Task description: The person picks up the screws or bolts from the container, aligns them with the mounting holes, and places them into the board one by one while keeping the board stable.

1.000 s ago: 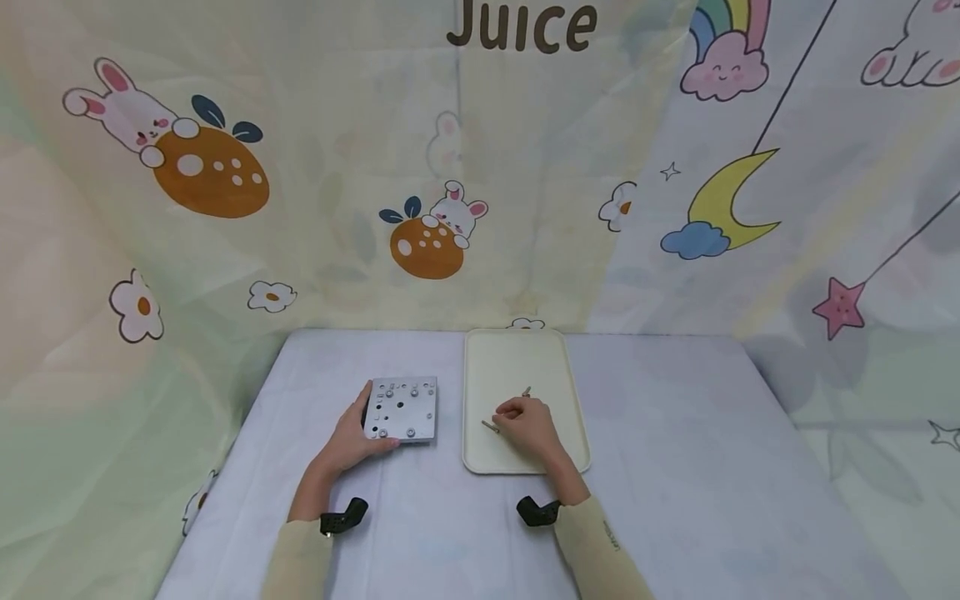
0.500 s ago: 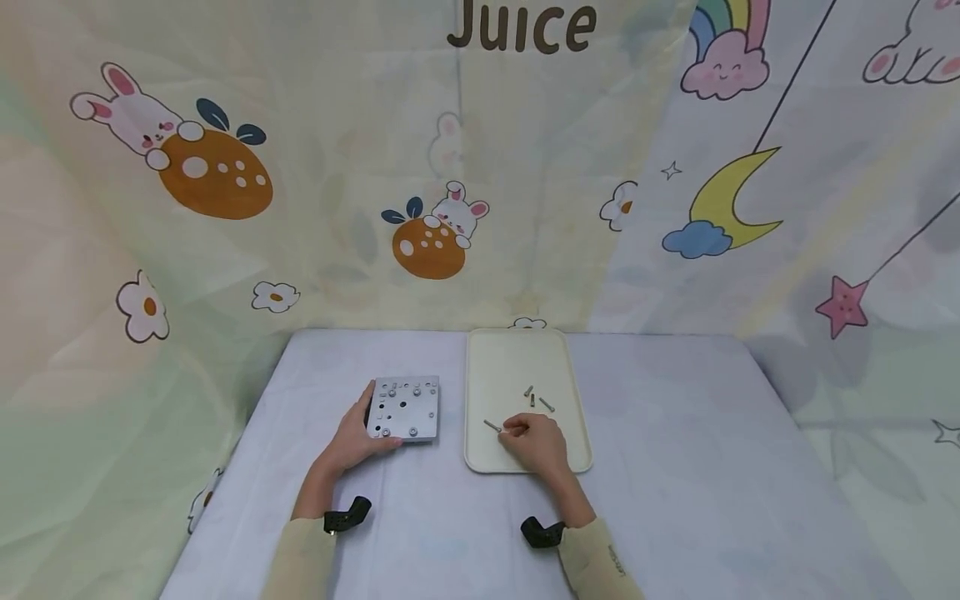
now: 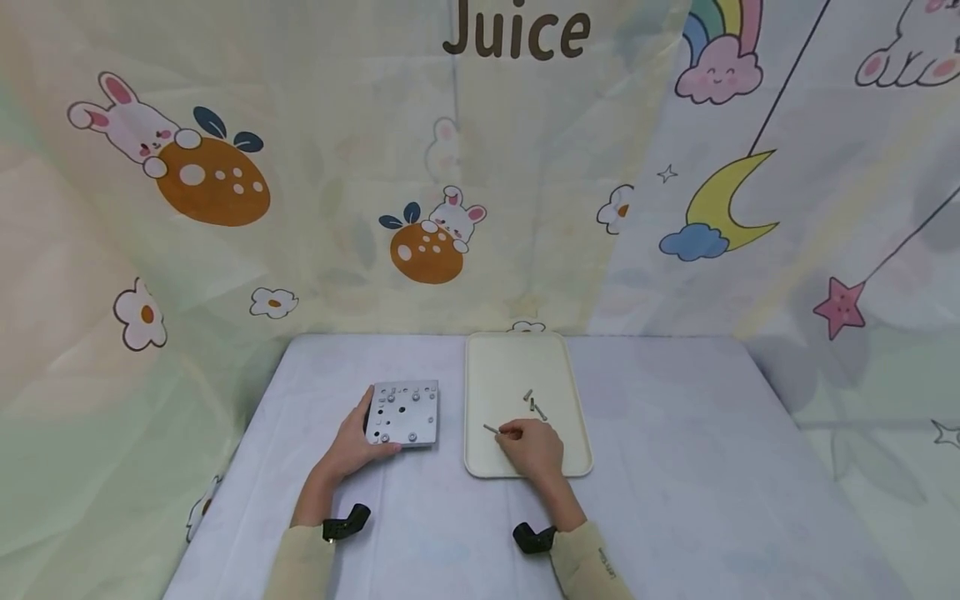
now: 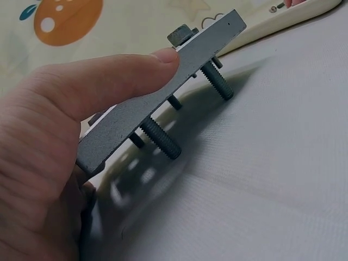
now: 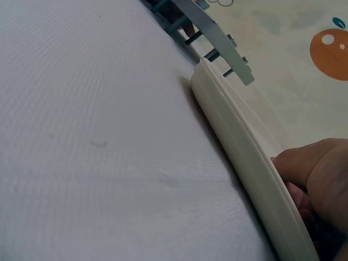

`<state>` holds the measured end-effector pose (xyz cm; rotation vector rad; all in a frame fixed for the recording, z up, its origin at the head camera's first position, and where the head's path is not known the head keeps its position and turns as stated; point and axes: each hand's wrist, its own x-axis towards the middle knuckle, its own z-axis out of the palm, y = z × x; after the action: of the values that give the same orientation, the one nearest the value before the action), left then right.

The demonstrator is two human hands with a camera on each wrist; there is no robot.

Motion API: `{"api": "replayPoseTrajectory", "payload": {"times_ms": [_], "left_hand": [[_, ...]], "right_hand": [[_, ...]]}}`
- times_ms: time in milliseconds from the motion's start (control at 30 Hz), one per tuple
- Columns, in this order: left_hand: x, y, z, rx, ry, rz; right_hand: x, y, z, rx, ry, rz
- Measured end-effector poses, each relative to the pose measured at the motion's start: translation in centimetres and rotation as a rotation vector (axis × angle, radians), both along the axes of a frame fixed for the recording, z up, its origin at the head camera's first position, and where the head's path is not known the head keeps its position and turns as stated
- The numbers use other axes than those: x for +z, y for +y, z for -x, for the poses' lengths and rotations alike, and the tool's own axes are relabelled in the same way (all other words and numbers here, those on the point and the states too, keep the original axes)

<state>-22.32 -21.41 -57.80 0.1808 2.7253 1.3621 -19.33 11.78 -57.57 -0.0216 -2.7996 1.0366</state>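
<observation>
A square grey metal plate [image 3: 405, 412] with several holes and bolts stands on the table left of a cream tray [image 3: 517, 350]. My left hand [image 3: 351, 446] grips its near left corner, thumb [image 4: 109, 81] on top. In the left wrist view the plate [image 4: 163, 103] rests tilted on threaded bolt shafts [image 4: 161, 139] that poke through it. My right hand [image 3: 534, 447] lies in the near part of the tray, fingertips pinching one end of a small bolt [image 3: 491, 428]. Two or three loose bolts [image 3: 536, 407] lie just beyond it. The right wrist view shows the tray rim [image 5: 244, 152] and my knuckles [image 5: 315, 174].
The table [image 3: 675, 433] has a pale lilac cloth. A cartoon-print curtain [image 3: 450, 167] closes off the back and both sides. Black wrist-camera mounts [image 3: 345, 523] sit on both forearms.
My right hand has drawn back toward me from the loose bolts, uncovering them, and its fingertips have come onto the bolt at the tray's left. The left hand and plate have stayed put.
</observation>
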Motion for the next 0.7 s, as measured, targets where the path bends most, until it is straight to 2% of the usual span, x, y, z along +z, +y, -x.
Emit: {"api": "replayPoseTrajectory", "payload": {"times_ms": [133, 233, 500, 700], "left_hand": [[-0.1, 0.0, -0.1, 0.007, -0.003, 0.004], [0.0, 0.0, -0.2, 0.016, -0.005, 0.007], [-0.3, 0.0, 0.0, 0.012, 0.001, 0.011], [-0.3, 0.0, 0.1, 0.006, 0.012, 0.010]], "right_hand": [[0.0, 0.0, 0.0, -0.003, 0.004, 0.026], [0.3, 0.1, 0.2, 0.007, 0.003, 0.086], [1.1, -0.5, 1.4, 0.076, -0.007, 0.356], [2.5, -1.8, 2.4, 0.146, -0.001, 0.384]]}}
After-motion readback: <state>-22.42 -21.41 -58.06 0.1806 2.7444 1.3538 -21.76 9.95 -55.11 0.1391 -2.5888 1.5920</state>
